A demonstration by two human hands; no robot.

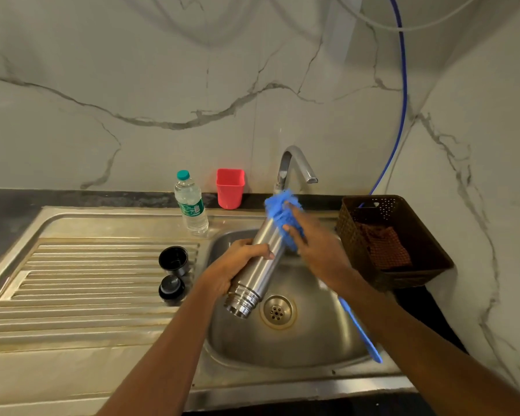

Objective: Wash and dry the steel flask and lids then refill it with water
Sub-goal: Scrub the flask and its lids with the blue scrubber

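A: Where's the flask [254, 280]?
B: Over the sink [312, 334], tilted, mouth twd you. Your L hand [237, 265] grips its lower half.
A: R hand [315, 250]?
B: Holding the brush [278, 208] head vs the flask's far end; a bit blurred.
A: Lids?
B: Big lid [173, 260] & small lid [171, 289] sit on the drainboard [87, 280], left of the sink.

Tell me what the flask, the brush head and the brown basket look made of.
Cylindrical silver flask: brushed steel, soft streaked reflections. Fluffy blue brush head: likely microfibre or sponge strands, blurred. Perforated brown basket: probably moulded plastic, matte woven pattern.
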